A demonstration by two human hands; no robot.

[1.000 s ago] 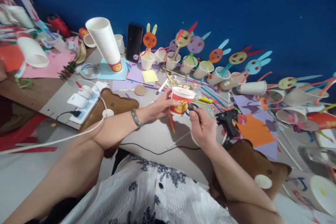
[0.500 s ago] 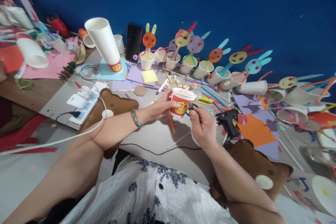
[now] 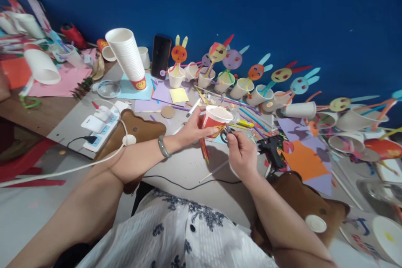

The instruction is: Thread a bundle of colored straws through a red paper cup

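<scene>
My left hand (image 3: 195, 130) is closed around the left side of a red and white paper cup (image 3: 219, 114), thumb across its front. The cup's open rim faces up and tilts slightly. In my right hand (image 3: 241, 150) is a pair of small black-handled scissors (image 3: 225, 134), held up against the cup's right side; the blades are mostly hidden, so I cannot tell whether they pierce the cup. Beneath the cup lie several coloured sticks (image 3: 204, 150). A black glue gun (image 3: 272, 150) rests on the table just right of my right hand.
A tall stack of paper cups (image 3: 125, 56) and a phone (image 3: 161, 57) stand at the back left. Cups with paper rabbit heads (image 3: 179, 54) line the blue wall. A power strip (image 3: 105, 127) with a white cable lies left; orange paper (image 3: 304, 160) lies right.
The cup has tilted a little in my left hand, and the scissors have shifted slightly at its right side. The whole view has moved slightly.
</scene>
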